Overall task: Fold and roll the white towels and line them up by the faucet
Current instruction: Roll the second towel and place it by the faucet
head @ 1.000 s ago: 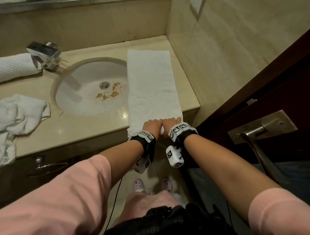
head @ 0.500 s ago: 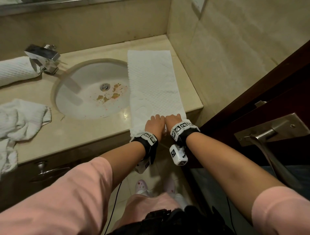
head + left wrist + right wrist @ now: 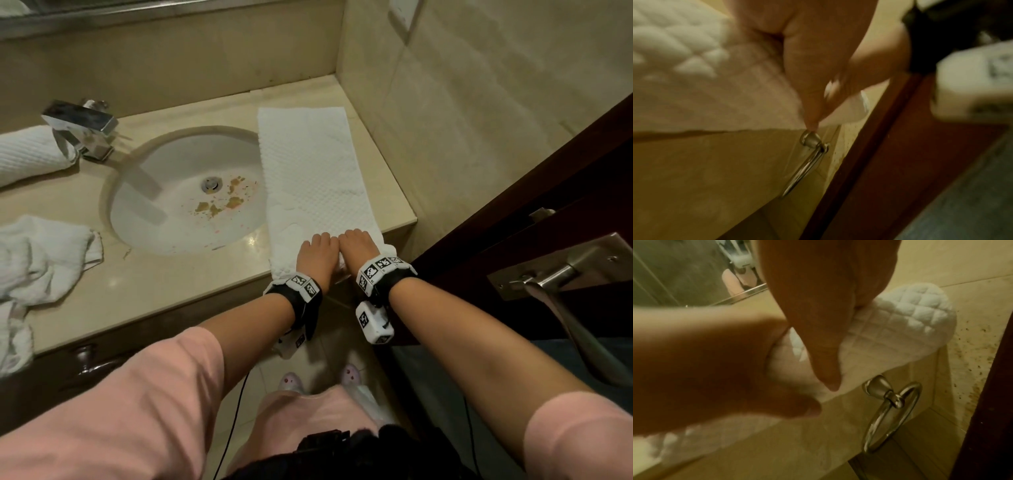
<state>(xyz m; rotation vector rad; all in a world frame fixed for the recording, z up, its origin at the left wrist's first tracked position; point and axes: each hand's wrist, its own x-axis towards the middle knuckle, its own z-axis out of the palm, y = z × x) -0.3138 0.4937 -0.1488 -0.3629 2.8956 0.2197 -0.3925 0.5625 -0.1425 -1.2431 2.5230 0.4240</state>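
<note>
A long folded white towel (image 3: 308,171) lies flat on the counter to the right of the sink, running from the back wall to the front edge. Its near end is turned up into a small roll (image 3: 910,318). My left hand (image 3: 317,251) and right hand (image 3: 358,245) sit side by side on that roll, fingers curled over it and thumbs underneath. A finished rolled towel (image 3: 27,157) lies behind the chrome faucet (image 3: 80,128) at the far left. Crumpled white towels (image 3: 37,260) sit on the counter's left front.
The oval sink (image 3: 178,205) has brown stains near its drain. A tiled wall borders the counter (image 3: 154,284) on the right. A dark wooden door with a metal lever handle (image 3: 565,274) stands at the right. A towel ring (image 3: 894,415) hangs below the counter edge.
Both hands have stayed at the towel's near end and edged slightly forward, turning it over into a small roll. The rest of the towel has not moved.
</note>
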